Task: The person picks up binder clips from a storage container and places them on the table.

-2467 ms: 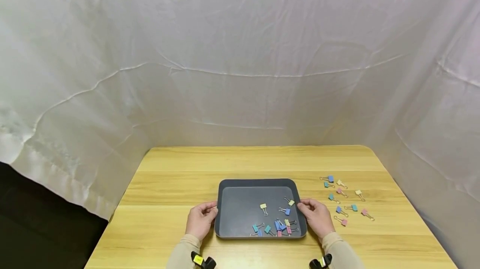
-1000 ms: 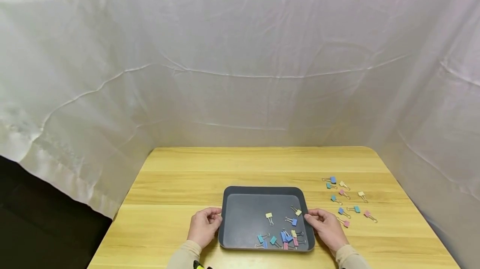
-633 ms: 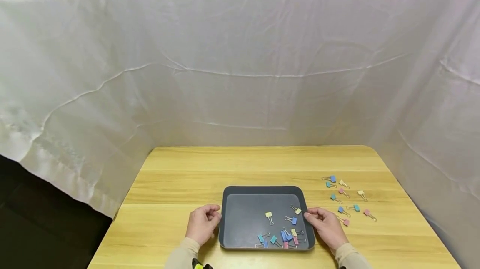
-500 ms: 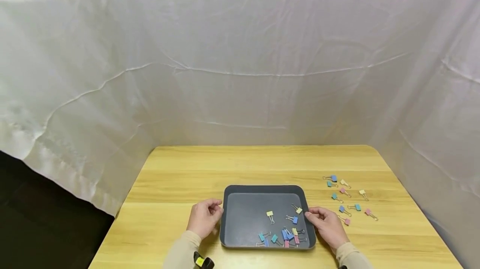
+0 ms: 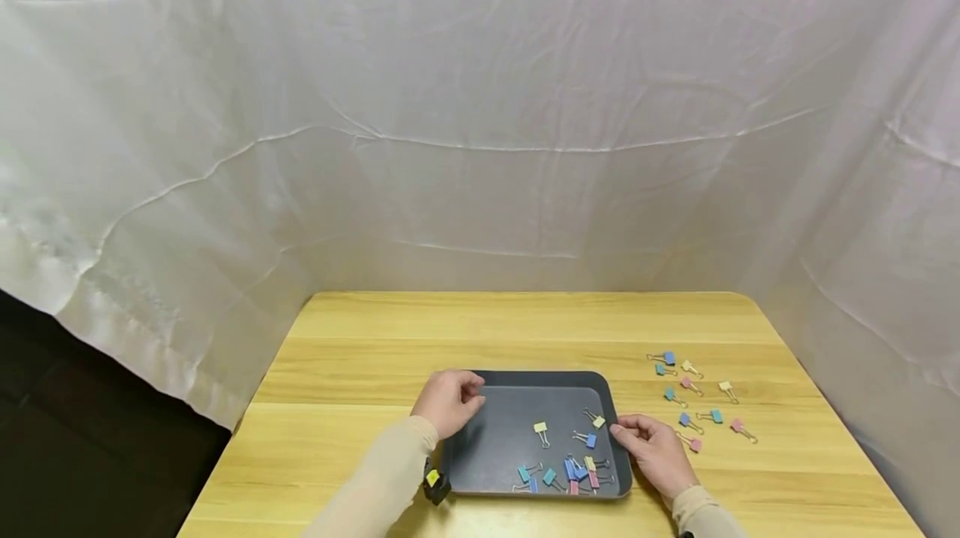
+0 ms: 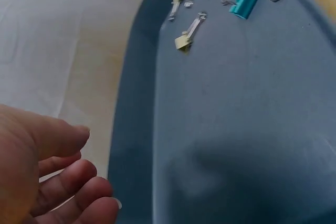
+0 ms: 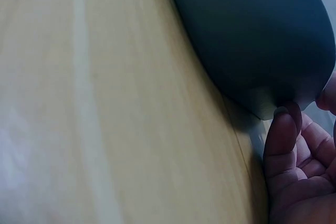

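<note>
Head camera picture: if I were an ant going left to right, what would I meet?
Dark patch → left hand → leftmost yellow clip in the tray → right hand → rightmost pink clip.

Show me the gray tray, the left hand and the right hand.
Gray tray (image 5: 498, 434), head view: its bare floor.
Left hand (image 5: 447, 402), head view: back of the hand.
Right hand (image 5: 658, 453), head view: back of the hand.

Wooden table (image 5: 480, 331); dark tray (image 5: 506, 434); binder clips (image 5: 717, 415) alongside.
</note>
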{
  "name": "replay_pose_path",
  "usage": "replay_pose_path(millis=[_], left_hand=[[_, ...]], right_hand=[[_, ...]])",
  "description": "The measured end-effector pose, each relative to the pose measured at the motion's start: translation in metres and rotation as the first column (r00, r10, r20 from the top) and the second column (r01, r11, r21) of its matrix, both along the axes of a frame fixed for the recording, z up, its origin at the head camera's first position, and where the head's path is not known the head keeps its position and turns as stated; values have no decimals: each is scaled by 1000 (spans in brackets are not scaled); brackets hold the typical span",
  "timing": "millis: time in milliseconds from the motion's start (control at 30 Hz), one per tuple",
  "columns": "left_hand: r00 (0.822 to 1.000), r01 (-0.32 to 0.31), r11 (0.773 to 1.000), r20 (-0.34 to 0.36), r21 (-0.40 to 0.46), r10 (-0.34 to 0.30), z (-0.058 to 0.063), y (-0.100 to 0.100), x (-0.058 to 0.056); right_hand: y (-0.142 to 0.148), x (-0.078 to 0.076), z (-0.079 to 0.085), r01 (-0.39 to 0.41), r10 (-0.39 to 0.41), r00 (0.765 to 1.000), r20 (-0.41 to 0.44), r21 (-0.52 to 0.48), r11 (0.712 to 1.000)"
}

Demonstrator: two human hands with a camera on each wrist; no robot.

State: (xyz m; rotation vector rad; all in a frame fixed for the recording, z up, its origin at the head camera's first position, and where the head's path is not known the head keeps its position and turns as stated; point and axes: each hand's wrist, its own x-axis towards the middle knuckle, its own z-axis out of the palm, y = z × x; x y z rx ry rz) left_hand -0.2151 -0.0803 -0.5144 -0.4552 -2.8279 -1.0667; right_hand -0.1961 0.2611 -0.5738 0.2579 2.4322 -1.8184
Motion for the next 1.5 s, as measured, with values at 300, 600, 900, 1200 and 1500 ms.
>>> replay_pose_path(millis=[300,600,900,1200,1500], left_hand=[[978,207,966,47,-156,-202,-5,34,-15],[935,352,896,137,-270,-326,-9,63,-27],[913,409,826,160,-388,-376,-15,82,-30],[891,447,768,153,-459,-427,-14,95,-27],[883,453,738,140,-500,-448,-16,97,-25]], right_hand=[[-3,0,1,20,-22,999,-25,-78,997],[-3,-1,-1,40,-38,999,17,-129,991],[0,-5,7,31,-24,998,62,-99,995],[-1,-6,13,27,-26,998,54,-11,1000],[-3,-7,17,17,-19,999,30,72,997]])
